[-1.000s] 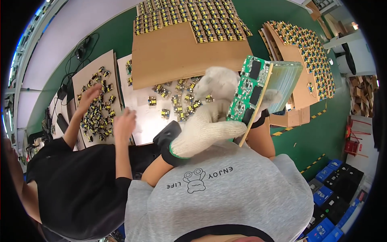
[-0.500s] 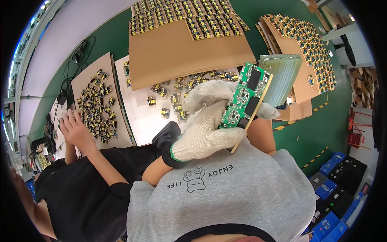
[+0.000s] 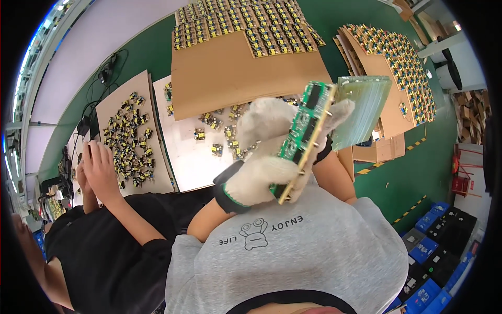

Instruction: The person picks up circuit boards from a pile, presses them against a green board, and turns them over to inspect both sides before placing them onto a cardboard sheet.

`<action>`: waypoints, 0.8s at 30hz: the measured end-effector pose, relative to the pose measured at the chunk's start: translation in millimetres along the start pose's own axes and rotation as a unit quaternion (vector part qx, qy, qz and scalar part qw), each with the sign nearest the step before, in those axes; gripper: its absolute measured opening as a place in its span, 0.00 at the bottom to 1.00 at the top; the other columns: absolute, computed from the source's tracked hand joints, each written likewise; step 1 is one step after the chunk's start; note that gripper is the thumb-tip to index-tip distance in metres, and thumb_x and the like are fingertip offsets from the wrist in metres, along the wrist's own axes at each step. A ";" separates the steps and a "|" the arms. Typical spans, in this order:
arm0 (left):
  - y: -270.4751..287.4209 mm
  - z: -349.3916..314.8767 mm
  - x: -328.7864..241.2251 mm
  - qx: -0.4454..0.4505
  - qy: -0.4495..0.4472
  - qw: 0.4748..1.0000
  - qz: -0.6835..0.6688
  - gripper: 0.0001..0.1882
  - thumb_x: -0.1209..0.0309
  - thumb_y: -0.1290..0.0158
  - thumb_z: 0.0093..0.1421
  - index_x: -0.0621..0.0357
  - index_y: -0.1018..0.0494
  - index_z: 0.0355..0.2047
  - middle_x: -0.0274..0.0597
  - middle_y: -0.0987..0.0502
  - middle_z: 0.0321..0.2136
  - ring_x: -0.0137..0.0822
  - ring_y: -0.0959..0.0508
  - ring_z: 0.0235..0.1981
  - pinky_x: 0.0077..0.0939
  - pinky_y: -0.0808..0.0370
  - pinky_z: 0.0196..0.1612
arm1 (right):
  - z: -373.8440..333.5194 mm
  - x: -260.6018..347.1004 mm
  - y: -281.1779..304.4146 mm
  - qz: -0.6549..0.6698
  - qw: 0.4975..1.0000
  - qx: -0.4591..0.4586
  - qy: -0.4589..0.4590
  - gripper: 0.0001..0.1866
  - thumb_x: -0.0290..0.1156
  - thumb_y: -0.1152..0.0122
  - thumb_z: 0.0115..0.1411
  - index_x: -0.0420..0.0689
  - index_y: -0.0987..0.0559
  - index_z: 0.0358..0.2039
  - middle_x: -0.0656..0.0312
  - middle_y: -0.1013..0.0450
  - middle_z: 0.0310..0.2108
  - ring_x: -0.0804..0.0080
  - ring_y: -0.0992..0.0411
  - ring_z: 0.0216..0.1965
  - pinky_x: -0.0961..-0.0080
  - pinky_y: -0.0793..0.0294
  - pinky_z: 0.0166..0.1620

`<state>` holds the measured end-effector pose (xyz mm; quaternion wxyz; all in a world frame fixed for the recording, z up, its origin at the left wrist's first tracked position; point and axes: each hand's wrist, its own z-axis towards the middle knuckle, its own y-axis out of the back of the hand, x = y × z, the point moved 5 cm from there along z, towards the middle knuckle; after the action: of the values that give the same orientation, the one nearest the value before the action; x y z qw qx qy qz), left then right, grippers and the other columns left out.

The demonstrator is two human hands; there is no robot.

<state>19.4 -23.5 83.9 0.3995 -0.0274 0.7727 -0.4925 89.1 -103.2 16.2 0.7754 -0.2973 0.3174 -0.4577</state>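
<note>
A long green circuit board panel (image 3: 301, 133) with black blocks and small components is held tilted in front of my chest, its tan edge turned toward me. My left hand (image 3: 260, 180), in a white knit glove, is closed around the panel's lower end. My gloved right hand (image 3: 267, 119) is behind the upper part, its fingers showing left of the panel and another part of the glove at its right edge. The panel hides the palm. Just right of it stands a stack of translucent pale green sheets (image 3: 362, 112). Small boards with yellow parts (image 3: 230, 137) lie beyond my hands.
A cardboard sheet (image 3: 240, 70) bears rows of small boards at the far side. More rows fill a cardboard stack (image 3: 387, 68) at right. On the left, a co-worker's hands (image 3: 99, 172) are beside a loose pile of boards (image 3: 128, 141). Blue and black bins (image 3: 429, 248) stand lower right.
The panel has turned more edge-on and shifted slightly left and down. My right hand has moved up along it, and my left hand still grips the lower end.
</note>
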 end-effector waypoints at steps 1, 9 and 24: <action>1.1 -1.7 1.4 0.027 -0.002 0.994 -0.105 0.18 0.60 0.42 0.51 0.57 0.34 0.36 0.31 0.35 0.15 0.26 0.34 0.11 0.19 0.37 0.18 | 19.1 -22.5 -22.8 0.070 0.996 -0.025 -0.044 0.64 0.86 0.64 0.33 0.36 0.36 0.53 0.51 0.34 0.49 0.62 0.35 0.50 0.69 0.35 0.54; 7.6 4.7 6.3 0.283 -0.083 0.879 -0.375 0.19 0.57 0.43 0.56 0.55 0.33 0.40 0.30 0.30 0.18 0.23 0.33 0.08 0.19 0.37 0.17 | 25.8 -48.0 -40.8 -0.415 0.821 -0.188 -0.343 0.62 0.80 0.54 0.39 0.38 0.43 0.61 0.46 0.39 0.57 0.58 0.38 0.57 0.65 0.39 0.59; 62.7 22.2 45.3 -0.010 0.111 0.985 -0.131 0.15 0.64 0.53 0.60 0.58 0.31 0.45 0.40 0.25 0.40 0.32 0.23 0.34 0.23 0.25 0.32 | -11.4 19.4 -53.0 -0.620 0.696 -0.337 -0.133 0.26 0.55 0.54 0.63 0.40 0.31 0.40 0.62 0.30 0.32 0.74 0.31 0.35 0.77 0.30 0.40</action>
<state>24.9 -27.5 3.7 0.2436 -0.0773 0.8067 -0.5328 60.1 -144.0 44.7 0.1974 -0.7257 0.0877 -0.6533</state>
